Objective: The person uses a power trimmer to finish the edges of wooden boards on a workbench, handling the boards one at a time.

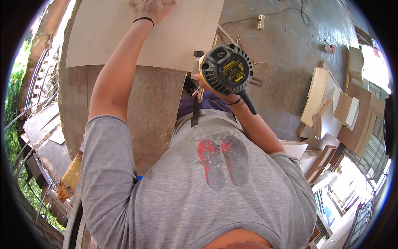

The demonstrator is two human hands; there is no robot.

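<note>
My left hand (154, 9) lies flat on a pale, smooth sheet (174, 37), its fingers spread and partly cut off by the top edge of the view. The sheet rests on a worn wooden workbench (155, 108). Beside the sheet's right edge, my right hand (203, 84) grips a yellow and black trim router (227, 69). Its round vented motor end faces up and hides most of that hand's fingers. A black cord sleeve (249, 103) sticks out from the tool toward my right forearm. Whether the router's base touches the sheet is hidden.
On the concrete floor to the right are a white power strip (260, 22) with a trailing cord and a small red and white can (329, 49). Several wooden panels and box parts (317, 99) stand farther right. Metal rails (39, 79) and greenery lie beyond the bench's left side.
</note>
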